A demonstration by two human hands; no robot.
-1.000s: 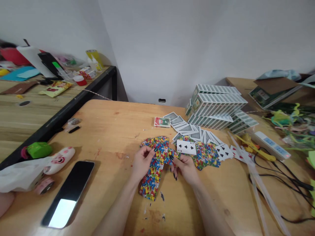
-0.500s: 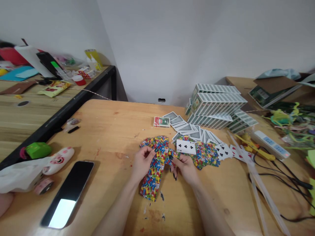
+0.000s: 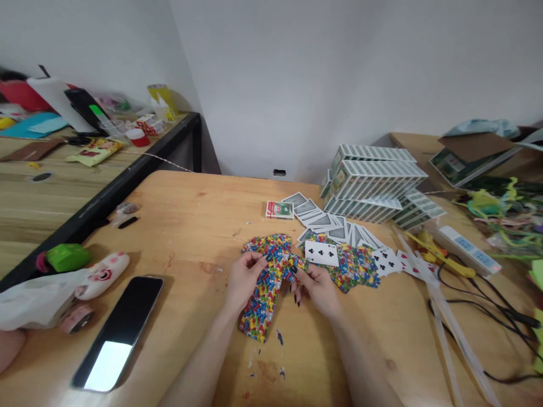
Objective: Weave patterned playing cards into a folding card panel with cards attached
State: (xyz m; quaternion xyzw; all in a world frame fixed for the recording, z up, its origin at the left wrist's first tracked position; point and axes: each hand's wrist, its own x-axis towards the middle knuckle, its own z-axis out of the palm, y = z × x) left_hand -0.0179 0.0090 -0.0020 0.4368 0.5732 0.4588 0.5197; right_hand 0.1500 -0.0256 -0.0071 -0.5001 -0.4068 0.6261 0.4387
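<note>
A strip with a dense red, yellow, blue and green pattern is pinched between my two hands; whether it is paper or cloth I cannot tell. My left hand grips its upper left side with thumb and fingers. At its right part, my right hand holds on, some fingertips curled beneath. One long leg of the strip hangs down toward me. Just right of that hand lies another piece of the same pattern, with a three of clubs card face up on its left part.
Face-down cards fan out behind, beside a red and green card box. Stacked striped boxes stand at the back right. A phone lies at left. Clear plastic strips, cables and a power strip are at right.
The lower end of the patterned strip has shifted slightly up and to the left. Both hands keep their hold in nearly the same place.
</note>
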